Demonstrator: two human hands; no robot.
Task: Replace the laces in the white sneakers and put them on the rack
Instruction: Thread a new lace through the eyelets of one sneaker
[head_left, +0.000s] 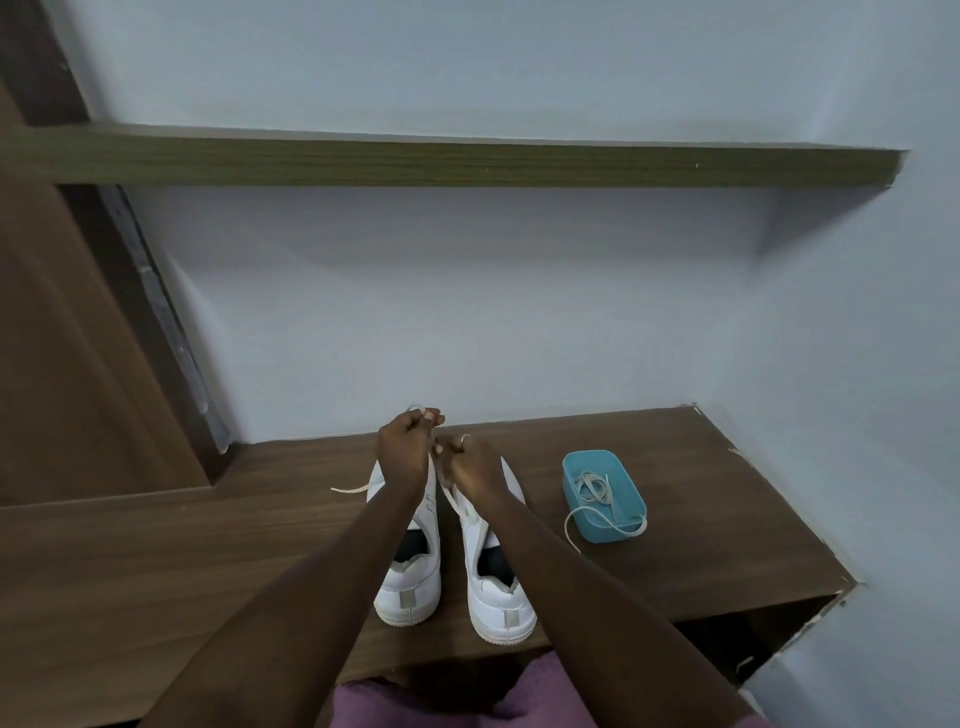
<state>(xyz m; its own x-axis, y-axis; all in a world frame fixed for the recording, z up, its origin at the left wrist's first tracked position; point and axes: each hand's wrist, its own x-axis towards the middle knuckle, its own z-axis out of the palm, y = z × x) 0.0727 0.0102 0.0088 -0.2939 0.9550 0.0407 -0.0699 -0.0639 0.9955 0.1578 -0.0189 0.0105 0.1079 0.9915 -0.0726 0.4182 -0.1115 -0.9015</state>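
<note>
Cannot see the toes of the white sneakers (408, 592), centre frame, behind hands and forearms. Pinches one lace (349, 488) in curled left hand (402, 447) and right hand (475, 467), just above the shoes on the wooden ledge (208, 571).

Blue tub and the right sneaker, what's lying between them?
Head view: bare bench top and a loop of lace trailing out of the tub toward the right sneaker.
</note>
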